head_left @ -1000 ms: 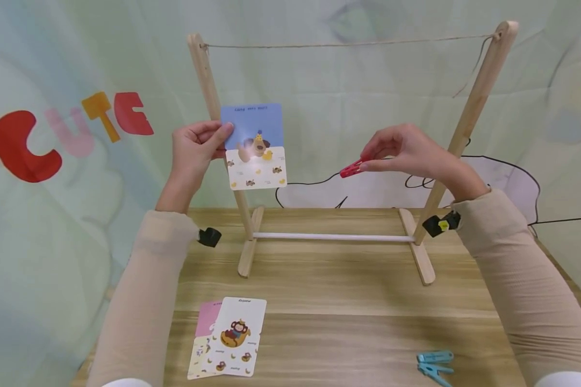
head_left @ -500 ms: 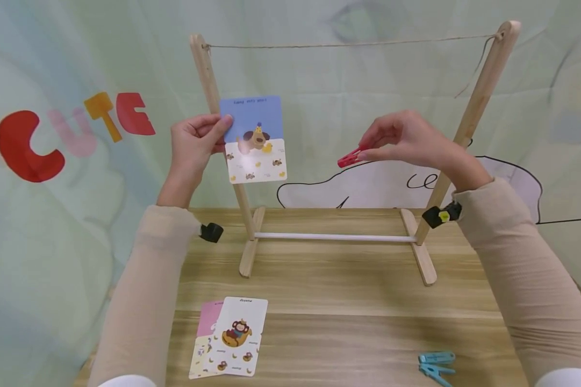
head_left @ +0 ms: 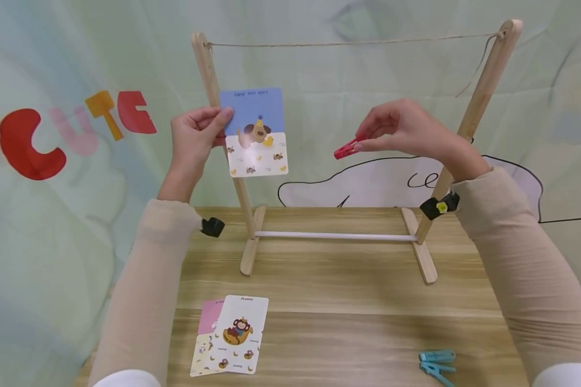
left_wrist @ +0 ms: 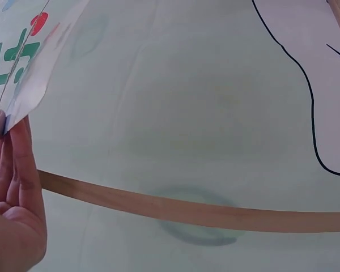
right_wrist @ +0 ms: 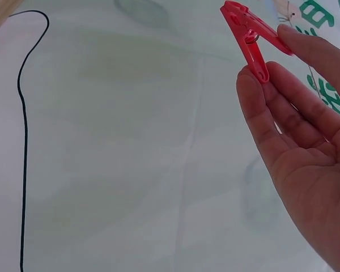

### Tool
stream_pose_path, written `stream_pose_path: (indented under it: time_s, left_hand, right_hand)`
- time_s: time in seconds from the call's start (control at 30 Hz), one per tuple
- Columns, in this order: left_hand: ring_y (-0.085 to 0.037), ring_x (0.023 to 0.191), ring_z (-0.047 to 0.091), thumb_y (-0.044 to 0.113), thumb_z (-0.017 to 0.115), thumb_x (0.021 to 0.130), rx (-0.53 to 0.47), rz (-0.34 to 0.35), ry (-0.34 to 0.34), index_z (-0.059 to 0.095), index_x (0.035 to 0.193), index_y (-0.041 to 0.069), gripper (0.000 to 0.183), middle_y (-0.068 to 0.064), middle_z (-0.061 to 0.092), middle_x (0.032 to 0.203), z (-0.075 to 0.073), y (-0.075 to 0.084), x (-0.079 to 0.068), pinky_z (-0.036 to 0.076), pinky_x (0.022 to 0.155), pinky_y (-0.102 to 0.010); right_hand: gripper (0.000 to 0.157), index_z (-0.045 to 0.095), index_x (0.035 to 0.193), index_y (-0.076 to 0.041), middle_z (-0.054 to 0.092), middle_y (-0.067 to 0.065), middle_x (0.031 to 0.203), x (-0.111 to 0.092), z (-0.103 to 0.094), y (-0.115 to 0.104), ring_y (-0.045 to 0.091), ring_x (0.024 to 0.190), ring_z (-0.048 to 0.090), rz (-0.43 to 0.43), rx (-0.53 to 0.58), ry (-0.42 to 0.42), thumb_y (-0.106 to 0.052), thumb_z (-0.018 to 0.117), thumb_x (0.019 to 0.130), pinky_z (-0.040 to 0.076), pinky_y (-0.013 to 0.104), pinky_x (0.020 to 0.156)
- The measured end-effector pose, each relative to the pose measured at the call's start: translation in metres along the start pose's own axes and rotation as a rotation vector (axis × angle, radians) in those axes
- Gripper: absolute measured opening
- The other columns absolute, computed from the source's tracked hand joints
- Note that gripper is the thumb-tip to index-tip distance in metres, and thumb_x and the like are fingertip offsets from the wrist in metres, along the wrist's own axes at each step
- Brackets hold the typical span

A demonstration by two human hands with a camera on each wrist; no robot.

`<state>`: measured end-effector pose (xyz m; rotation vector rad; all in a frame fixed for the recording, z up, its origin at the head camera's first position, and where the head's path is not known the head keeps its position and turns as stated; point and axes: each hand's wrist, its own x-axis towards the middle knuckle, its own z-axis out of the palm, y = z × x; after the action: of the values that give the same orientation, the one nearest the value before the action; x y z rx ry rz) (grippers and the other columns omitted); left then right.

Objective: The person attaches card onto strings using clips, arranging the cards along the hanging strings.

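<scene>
I see left hand (head_left: 193,135) pinching blue-and-white card (head_left: 256,114), right hand (head_left: 401,130) pinching red peg (head_left: 344,149); I'd guess card light, bendy, best held by edge

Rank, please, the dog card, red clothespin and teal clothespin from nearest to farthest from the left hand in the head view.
1. Dog card: pinched in the left hand.
2. Red clothespin: rightward, in the right hand.
3. Teal clothespin: on the table, lower right.

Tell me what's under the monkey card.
A pink-and-yellow card peeks out from under the monkey card; its covered part, and anything else beneath, cannot be seen.
</scene>
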<state>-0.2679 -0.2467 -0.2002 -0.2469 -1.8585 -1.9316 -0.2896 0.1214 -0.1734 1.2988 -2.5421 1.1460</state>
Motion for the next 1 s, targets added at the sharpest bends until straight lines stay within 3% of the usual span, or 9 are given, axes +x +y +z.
stream_pose_path:
  time_s: [0.33,0.83,1.0]
  left_hand:
    - [-0.02,0.065,0.065,0.025,0.079,0.07,-0.009,-0.019,0.03,0.071,0.098,0.003,0.037,-0.007,0.07,0.081,0.003,0.005,0.003,0.054,0.059,-0.022]
    - [-0.02,0.072,0.067,0.029,0.079,0.068,0.006,-0.026,0.095,0.071,0.099,0.006,0.04,-0.008,0.07,0.086,0.004,0.017,0.003,0.054,0.061,-0.021]
    - [-0.02,0.072,0.067,0.028,0.08,0.067,-0.017,-0.024,0.105,0.071,0.099,0.005,0.04,-0.009,0.07,0.085,0.007,0.022,0.004,0.054,0.061,-0.022]
  right_hand:
    - [0.021,0.067,0.091,-0.009,0.067,0.001,0.085,0.009,-0.009,-0.012,0.015,0.077,0.064,0.012,-0.097,-0.001,-0.023,0.074,0.078,0.05,0.018,0.072]
    - [0.018,0.066,0.092,-0.001,0.067,0.013,0.087,0.019,-0.011,-0.021,0.02,0.077,0.066,0.036,0.007,0.007,-0.01,0.074,0.078,0.052,0.017,0.071]
    - [0.02,0.067,0.091,-0.004,0.068,0.009,0.087,0.02,-0.013,-0.018,0.018,0.077,0.066,0.031,-0.023,0.009,-0.016,0.075,0.077,0.052,0.017,0.071]
